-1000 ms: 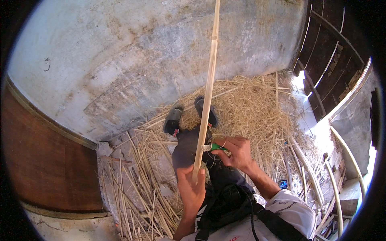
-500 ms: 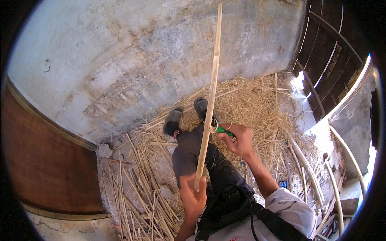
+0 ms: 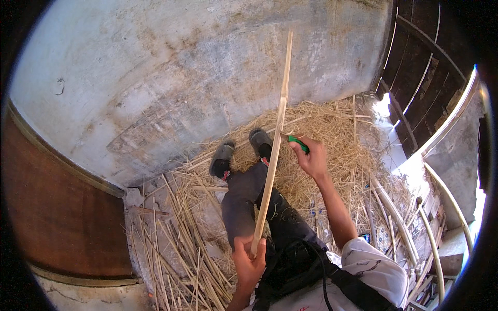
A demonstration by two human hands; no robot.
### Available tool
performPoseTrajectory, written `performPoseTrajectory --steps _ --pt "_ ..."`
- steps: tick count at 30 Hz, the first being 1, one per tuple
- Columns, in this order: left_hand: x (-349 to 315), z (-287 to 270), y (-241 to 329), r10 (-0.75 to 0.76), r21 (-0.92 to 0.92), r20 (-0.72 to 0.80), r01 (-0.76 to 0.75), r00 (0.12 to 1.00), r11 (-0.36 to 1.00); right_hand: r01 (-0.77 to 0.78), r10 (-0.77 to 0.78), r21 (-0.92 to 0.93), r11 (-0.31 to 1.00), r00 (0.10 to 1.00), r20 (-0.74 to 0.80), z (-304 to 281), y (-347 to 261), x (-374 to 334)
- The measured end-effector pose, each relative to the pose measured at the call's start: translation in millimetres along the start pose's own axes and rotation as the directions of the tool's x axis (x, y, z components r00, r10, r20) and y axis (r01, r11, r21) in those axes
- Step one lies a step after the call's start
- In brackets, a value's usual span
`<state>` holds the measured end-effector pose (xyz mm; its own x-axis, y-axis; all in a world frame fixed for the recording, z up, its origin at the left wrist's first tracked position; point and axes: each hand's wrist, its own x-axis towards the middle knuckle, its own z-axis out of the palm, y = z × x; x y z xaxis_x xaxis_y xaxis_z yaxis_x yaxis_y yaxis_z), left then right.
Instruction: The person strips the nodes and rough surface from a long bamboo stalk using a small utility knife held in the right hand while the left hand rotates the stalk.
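You are sitting on the floor [image 3: 171, 103] with your legs stretched out ahead of you, and your left hand [image 3: 250, 262] is closing around the lower end of a long bamboo strip [image 3: 274, 147], fingers wrapped tight on it just above your lap. The strip is rising from that hand at a slight tilt to the right, passing over your dark trousers [image 3: 249, 202] and reaching up past your shoes [image 3: 241, 147] toward the grey concrete wall. Your right hand [image 3: 311, 158] is gripping a green-handled knife [image 3: 297, 143], and it is pressing the tool against the right edge of the strip, about midway along its length; the blade itself is too small to make out. A thin pale curl is standing off the strip right where the knife is touching it. A heap of fine shavings [image 3: 337, 135] is lying around and beyond your feet, and loose bamboo slats [image 3: 176, 249] are lying scattered on the floor to your left, near the brown wall panel [image 3: 57, 212]. More curved strips [image 3: 410, 228] are leaning at your right side.
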<state>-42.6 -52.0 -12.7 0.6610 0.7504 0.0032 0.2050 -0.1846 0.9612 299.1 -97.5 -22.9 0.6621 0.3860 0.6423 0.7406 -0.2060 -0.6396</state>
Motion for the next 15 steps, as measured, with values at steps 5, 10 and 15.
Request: performPoseTrajectory --steps 5,10,15 --pt "-36.6 -7.4 -7.5 0.029 0.134 0.199 -0.056 0.98 0.989 -0.267 0.254 -0.143 0.953 0.962 -0.101 9.7 123.6 16.1" --pt "-18.9 -9.4 4.8 0.058 0.102 0.272 -0.089 0.961 0.991 -0.408 0.412 -0.074 0.91 0.911 0.04 -0.8 161.8 -13.1" --pt "12.0 -17.6 1.9 -0.03 -0.008 0.12 0.031 0.992 0.999 -0.393 0.509 -0.343 0.853 0.77 0.384 -4.8 152.0 -54.7"
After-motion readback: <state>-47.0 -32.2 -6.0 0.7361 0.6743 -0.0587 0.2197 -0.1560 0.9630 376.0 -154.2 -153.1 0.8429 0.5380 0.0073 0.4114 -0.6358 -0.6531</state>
